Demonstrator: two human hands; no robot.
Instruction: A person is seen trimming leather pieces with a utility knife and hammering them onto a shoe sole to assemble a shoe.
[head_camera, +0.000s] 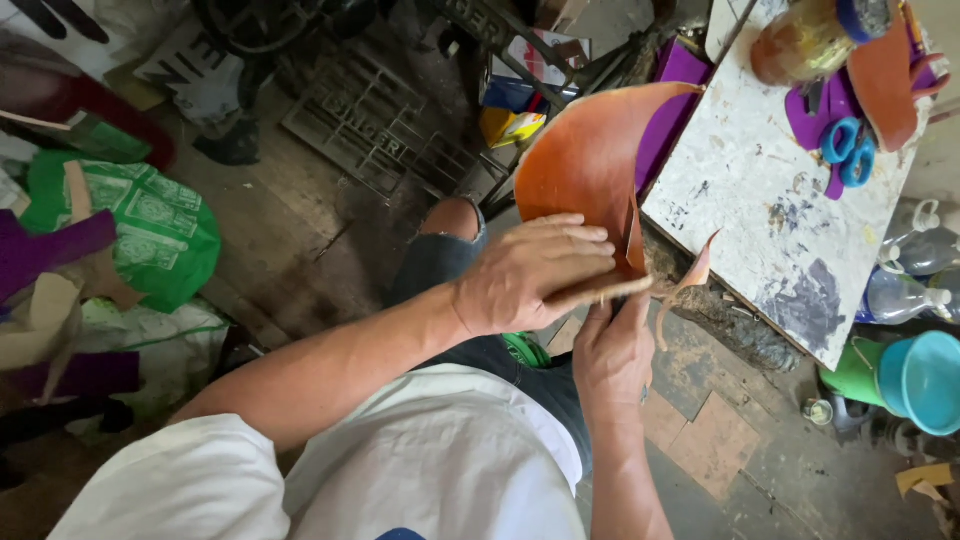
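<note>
Curling over the knee, the leather (585, 160) sits beside the table (760, 230). Left hand (535, 275) grasps its lower edge; right hand (612, 355) is closed beneath on something hidden. Sheet seems light, floppy (best gripped near the edge).

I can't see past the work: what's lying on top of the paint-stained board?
On the board: blue-handled scissors over purple pieces, a jar, and an orange sheet. The scissor blades are hidden.
</note>
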